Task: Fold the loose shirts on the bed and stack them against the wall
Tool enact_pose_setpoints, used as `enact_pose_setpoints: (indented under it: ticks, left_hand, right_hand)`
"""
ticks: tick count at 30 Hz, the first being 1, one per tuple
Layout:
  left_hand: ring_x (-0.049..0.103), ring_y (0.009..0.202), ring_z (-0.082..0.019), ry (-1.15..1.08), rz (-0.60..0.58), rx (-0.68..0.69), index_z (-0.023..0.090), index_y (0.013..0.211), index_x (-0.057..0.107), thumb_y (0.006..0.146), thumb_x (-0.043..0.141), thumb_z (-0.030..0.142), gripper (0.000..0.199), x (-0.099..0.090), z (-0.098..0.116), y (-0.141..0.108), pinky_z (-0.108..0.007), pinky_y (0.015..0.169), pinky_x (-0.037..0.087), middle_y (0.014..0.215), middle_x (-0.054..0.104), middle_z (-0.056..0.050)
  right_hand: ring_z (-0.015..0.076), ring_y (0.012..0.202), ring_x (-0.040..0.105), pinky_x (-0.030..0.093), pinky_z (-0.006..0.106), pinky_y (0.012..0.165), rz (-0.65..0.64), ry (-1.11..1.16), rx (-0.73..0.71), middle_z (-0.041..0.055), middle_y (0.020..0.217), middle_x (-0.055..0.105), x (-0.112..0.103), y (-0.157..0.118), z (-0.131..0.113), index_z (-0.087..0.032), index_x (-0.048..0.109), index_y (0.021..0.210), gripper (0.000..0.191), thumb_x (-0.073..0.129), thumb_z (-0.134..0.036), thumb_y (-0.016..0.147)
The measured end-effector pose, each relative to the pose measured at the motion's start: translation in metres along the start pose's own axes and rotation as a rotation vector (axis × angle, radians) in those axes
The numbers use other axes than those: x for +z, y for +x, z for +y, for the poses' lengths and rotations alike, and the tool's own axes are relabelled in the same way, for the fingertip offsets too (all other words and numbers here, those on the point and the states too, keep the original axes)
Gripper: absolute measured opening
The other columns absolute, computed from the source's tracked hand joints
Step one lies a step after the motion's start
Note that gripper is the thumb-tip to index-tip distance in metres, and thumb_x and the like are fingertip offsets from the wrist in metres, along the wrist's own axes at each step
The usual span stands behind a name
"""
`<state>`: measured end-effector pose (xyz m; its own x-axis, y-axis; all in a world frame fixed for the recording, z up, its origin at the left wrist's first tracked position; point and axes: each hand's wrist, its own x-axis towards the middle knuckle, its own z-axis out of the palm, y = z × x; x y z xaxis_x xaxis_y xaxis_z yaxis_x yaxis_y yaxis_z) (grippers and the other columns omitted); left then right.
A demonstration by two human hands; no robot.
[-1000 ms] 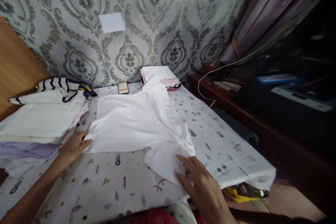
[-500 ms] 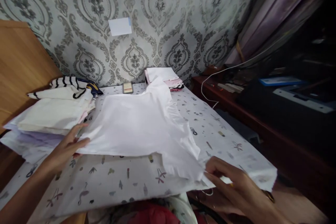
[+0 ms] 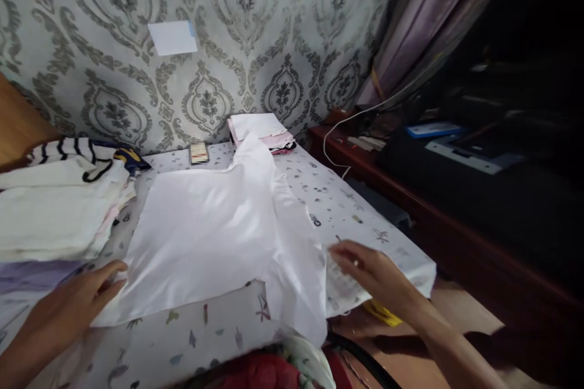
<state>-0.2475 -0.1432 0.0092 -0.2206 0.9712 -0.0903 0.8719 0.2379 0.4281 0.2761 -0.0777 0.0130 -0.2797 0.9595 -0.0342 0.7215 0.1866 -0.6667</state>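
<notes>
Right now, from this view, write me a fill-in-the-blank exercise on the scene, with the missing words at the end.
1. The shirt spread between the left hand and the right hand is ____ in colour.
2. Seen from the camera, the stack with cream and purple cloth lies to the ____ of the shirt.
3. The black-and-white garment on that stack is patterned with ____.
4. The pale card on the wall has a ____ corner at its upper right.

Missing words: white; left; stripes; blue.

A room in a home: damask-patterned wallpaper (image 3: 223, 42) across the top, a mauve curtain (image 3: 426, 18) at upper right, folded clothes (image 3: 50, 219) stacked at left.
</notes>
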Motion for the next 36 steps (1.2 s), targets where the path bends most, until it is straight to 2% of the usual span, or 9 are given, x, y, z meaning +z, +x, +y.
enact_pose_setpoints:
  ticks: [3,7,10,13,15,21,25,30,36]
  left_hand:
    - [0.068,0.086,-0.028,0.166,0.090,0.123,0.035,0.100,0.069,0.084,0.046,0.059,0.036,0.000,0.055,0.029,-0.038,0.077,0.048,0.092,0.074,0.000]
    - [0.068,0.086,-0.022,0.056,-0.016,0.540,0.026,0.107,0.068,0.091,0.043,0.045,0.035,0.022,0.183,0.105,-0.030,0.077,0.049,0.095,0.074,-0.003]
    - [0.068,0.098,-0.021,0.122,-0.073,0.784,0.021,0.113,0.067,0.095,0.041,0.030,0.033,0.056,0.279,0.173,-0.030,0.087,0.049,0.106,0.073,-0.007]
    - [0.062,0.118,-0.023,0.339,-0.114,0.830,0.020,0.119,0.065,0.094,0.040,0.014,0.036,0.093,0.348,0.224,-0.032,0.099,0.045,0.126,0.068,-0.010]
    - [0.062,0.119,-0.026,0.405,-0.165,0.800,0.020,0.116,0.066,0.087,0.047,0.007,0.037,0.113,0.373,0.246,-0.034,0.098,0.047,0.126,0.068,-0.012]
    - [0.071,0.087,-0.027,0.457,-0.291,0.675,0.019,0.086,0.066,0.069,0.065,0.005,0.023,0.131,0.387,0.281,-0.033,0.078,0.051,0.087,0.075,-0.008]
    - [0.068,0.069,-0.018,0.316,-0.228,0.683,0.023,0.096,0.061,0.082,0.055,0.011,0.020,0.131,0.391,0.286,-0.028,0.072,0.049,0.075,0.070,0.000]
    - [0.067,0.078,-0.018,0.086,-0.088,0.743,0.024,0.110,0.054,0.092,0.039,0.015,0.025,0.156,0.396,0.279,-0.029,0.079,0.049,0.081,0.070,-0.001]
    - [0.067,0.102,-0.018,-0.142,-0.182,0.788,0.021,0.122,0.050,0.091,0.043,0.015,0.033,0.181,0.373,0.270,-0.032,0.092,0.050,0.113,0.071,-0.008]
  right_hand:
    - [0.0247,0.085,0.065,0.049,0.037,0.075,0.216,-0.206,0.118,0.0101,0.095,0.068,0.014,0.033,0.011,-0.020,0.066,0.102,0.027,0.048,-0.039,0.092]
    - [0.0307,0.109,0.060,0.048,0.040,0.087,0.249,-0.352,0.192,0.0151,0.114,0.064,0.033,0.063,0.001,-0.018,0.064,0.104,0.021,0.055,-0.031,0.091]
    - [0.0283,0.107,0.061,0.047,0.037,0.088,0.243,-0.362,0.229,0.0131,0.110,0.064,0.036,0.072,-0.009,-0.018,0.062,0.098,0.012,0.058,-0.025,0.089]
    - [0.0238,0.098,0.062,0.044,0.033,0.083,0.221,-0.330,0.244,0.0098,0.102,0.064,0.034,0.074,-0.009,-0.019,0.058,0.084,0.007,0.053,-0.019,0.089]
    - [0.0211,0.091,0.061,0.042,0.031,0.077,0.241,-0.282,0.229,0.0076,0.096,0.063,0.032,0.074,-0.004,-0.020,0.054,0.078,0.010,0.052,-0.016,0.087]
    - [0.0145,0.058,0.046,0.033,0.027,0.058,0.361,0.126,0.133,-0.0038,0.062,0.049,0.029,0.070,0.009,-0.023,0.043,0.077,0.015,0.045,-0.029,0.090]
    - [0.0133,0.052,0.040,0.030,0.026,0.052,0.475,0.342,0.123,-0.0063,0.058,0.042,0.018,0.064,0.016,-0.024,0.043,0.081,0.025,0.041,-0.045,0.093]
    - [0.0145,0.053,0.047,0.035,0.027,0.054,0.555,0.284,0.240,-0.0046,0.062,0.053,0.002,0.055,0.033,-0.024,0.049,0.092,0.023,0.044,-0.047,0.093]
    - [0.0164,0.055,0.055,0.041,0.029,0.057,0.475,0.229,0.269,-0.0028,0.068,0.059,0.003,0.048,0.055,-0.021,0.050,0.124,0.043,0.050,-0.045,0.088]
